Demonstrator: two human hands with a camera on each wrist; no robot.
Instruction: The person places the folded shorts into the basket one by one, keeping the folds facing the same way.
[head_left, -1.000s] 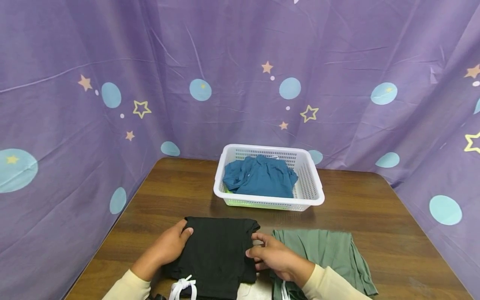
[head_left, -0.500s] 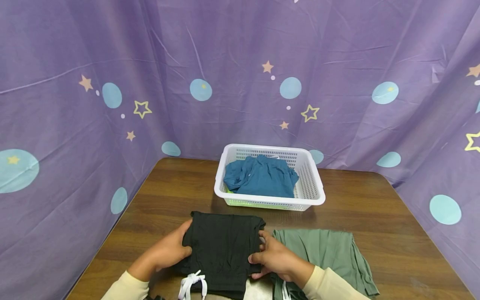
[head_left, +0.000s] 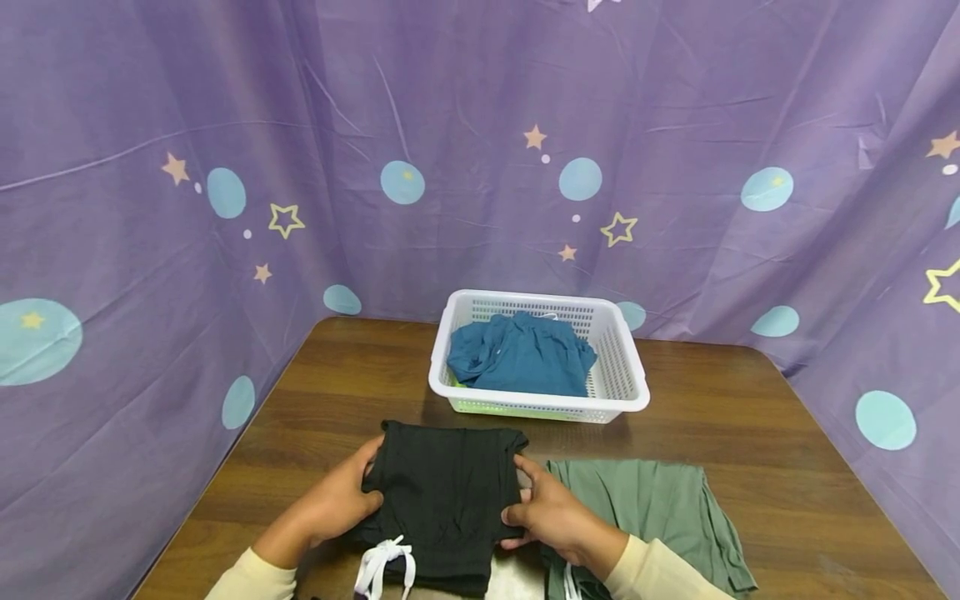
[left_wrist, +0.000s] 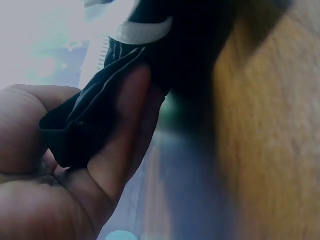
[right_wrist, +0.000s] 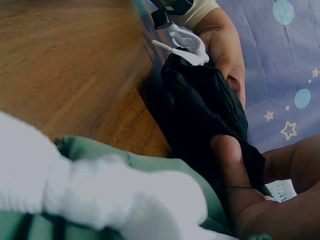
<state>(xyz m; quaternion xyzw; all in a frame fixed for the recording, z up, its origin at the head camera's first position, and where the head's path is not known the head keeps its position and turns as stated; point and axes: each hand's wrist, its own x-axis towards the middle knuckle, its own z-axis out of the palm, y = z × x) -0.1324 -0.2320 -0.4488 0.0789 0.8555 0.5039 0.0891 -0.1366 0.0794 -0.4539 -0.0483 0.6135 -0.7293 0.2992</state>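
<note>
Folded black drawstring pants (head_left: 446,492), with a white cord (head_left: 386,560) at their near left corner, are between my two hands. My left hand (head_left: 337,500) grips their left side, thumb on one face and fingers on the other, as the left wrist view shows. On the right side my right hand (head_left: 558,517) holds the folded edge between thumb and fingers. In the right wrist view the black pants (right_wrist: 210,105) appear raised at an angle to the table. Folded green cloth (head_left: 652,508) with a white cord lies just right of my right hand.
A white perforated basket (head_left: 540,402) stands farther back on the wooden table (head_left: 360,375), holding a blue garment (head_left: 536,358). Something light-coloured lies under the near edge, between the black and green clothes. A purple patterned curtain (head_left: 480,100) hangs behind.
Both hands have closed in on the sides of the black pants, which have shifted slightly right and away from the person. During the last half second they barely move. The basket and green cloth stay put.
</note>
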